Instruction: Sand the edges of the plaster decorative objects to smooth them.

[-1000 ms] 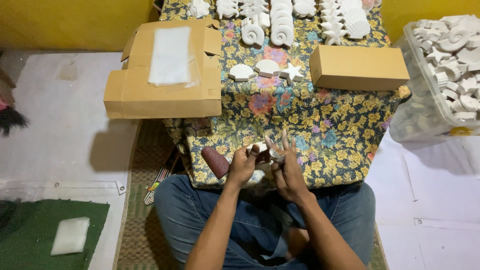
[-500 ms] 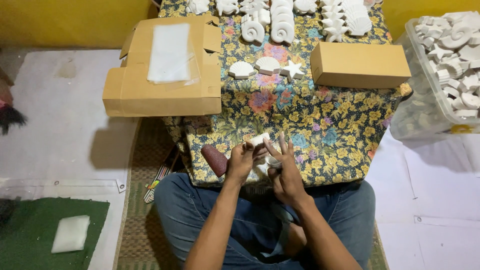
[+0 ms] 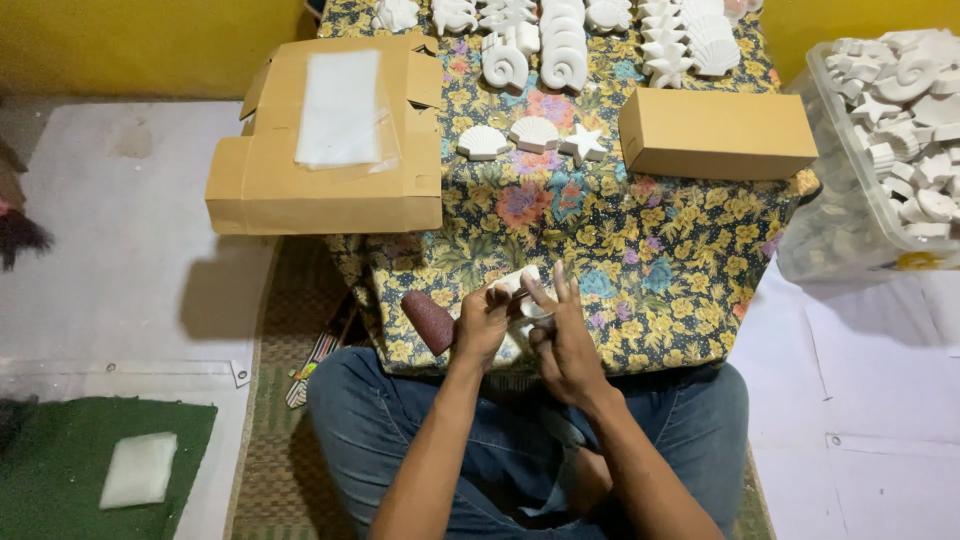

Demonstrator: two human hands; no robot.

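A person sits on the floor in blue jeans (image 3: 400, 440). Both hands are up in front of the chest, close together. The left hand (image 3: 485, 325) is curled around a small white plaster piece (image 3: 518, 281), with its fingers closed on it. The right hand (image 3: 562, 335) touches the same piece from the other side, with two fingers sticking up. The piece sits between the two hands, just over the near edge of the low table with the flowery yellow cloth (image 3: 650, 270).

Just beside the left hand lies a dark red, rough sanding block (image 3: 428, 320) on the cloth edge.

A bit farther on the cloth are two small white shell shapes (image 3: 510, 138) and a little white star (image 3: 583, 145). To the right of them sits a closed brown cardboard box (image 3: 715, 132). To the left is an open flat cardboard box with a clear plastic bag on top (image 3: 325, 140).

At the far end of the table are rows of more white shells and stars (image 3: 560, 40). On the far right stands a clear plastic tub full of white shapes (image 3: 890, 130).
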